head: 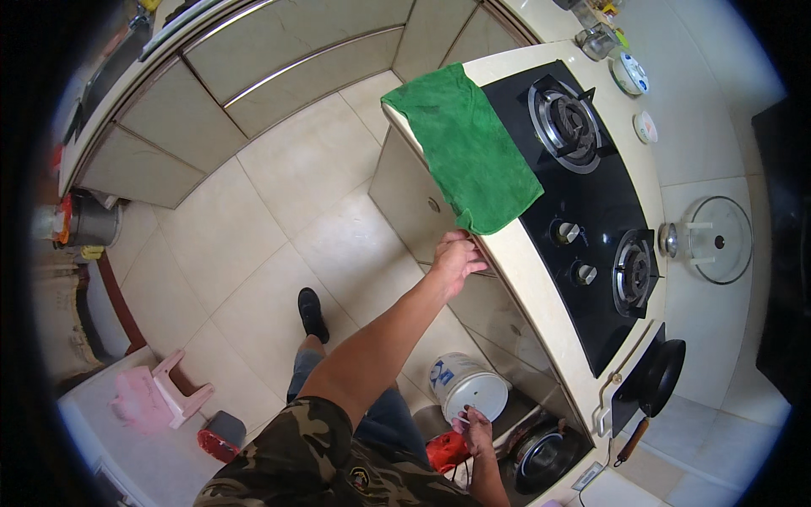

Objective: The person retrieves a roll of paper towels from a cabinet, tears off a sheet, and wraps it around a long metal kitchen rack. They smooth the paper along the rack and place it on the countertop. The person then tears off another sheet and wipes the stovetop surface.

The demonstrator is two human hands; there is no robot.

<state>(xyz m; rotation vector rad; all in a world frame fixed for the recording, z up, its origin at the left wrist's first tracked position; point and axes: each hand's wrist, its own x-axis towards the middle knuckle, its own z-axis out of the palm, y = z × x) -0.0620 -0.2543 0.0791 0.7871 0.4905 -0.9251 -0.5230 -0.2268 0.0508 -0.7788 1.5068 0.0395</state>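
Note:
My left hand (pixel 453 263) reaches to the front edge of the stove counter (pixel 538 266), just below a corner of a green cloth (pixel 475 152). Its fingers are at the top of the cabinet front (pixel 412 196), and whether they grip that edge is unclear. Down beside the cabinet, my right hand (pixel 476 431) has its fingers closed at the near rim of a white lidded plastic bucket (pixel 476 394), on what looks like its white handle. Blue print marks the bucket's side. The green cloth lies over the counter corner and partly over the black gas hob (pixel 564 196).
A red plastic bag (pixel 447 451) and dark pans (pixel 538 453) are low by the bucket. A wok (pixel 662 380) lies right of the hob. Behind my left side are a pink plastic stool (pixel 190 393) and a grey bin (pixel 225 431). Drawers (pixel 304 51) line the far side.

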